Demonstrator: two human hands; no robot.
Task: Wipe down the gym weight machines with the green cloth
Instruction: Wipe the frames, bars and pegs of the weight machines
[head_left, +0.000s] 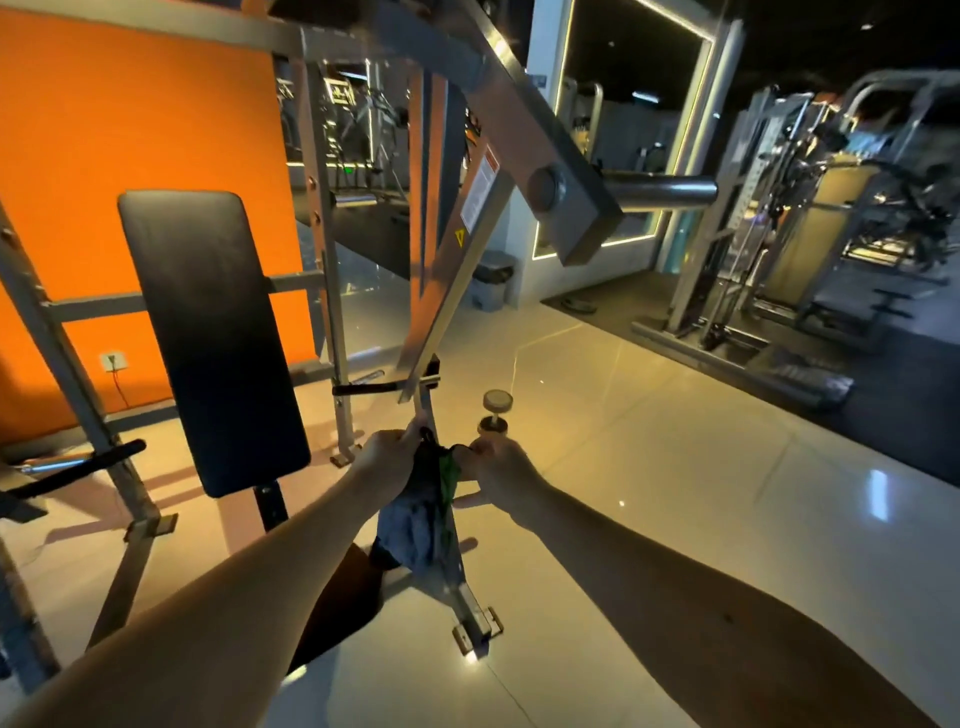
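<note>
I have both hands out in front, close together on the cloth. The left hand (387, 457) is curled round the top end of the cloth (413, 525), holding it against a slanted bar (464, 587) of the machine (322, 234). The right hand (498, 473) pinches the cloth's green edge just across the bar from the left. The cloth hangs bunched from the two hands along the bar, green on the right hand's side and a grey-blue fold under the left hand. I cannot tell whether it wraps fully round the bar.

Just beyond the right hand a small round-headed knob (497, 410) stands up. Below the hands, towards me, the bar runs down to a foot (475, 631) on the pale tiled floor (649, 493). Beyond the hands the bar meets a steeper arm carrying a warning label (480, 189). That arm climbs to a weight peg (660, 189) high above the right hand. Left of the left hand is a black pad (208, 338), tilted, with an orange wall (130, 130) behind it. Well beyond the right hand stand a bin (493, 278) and more machines (805, 234).
</note>
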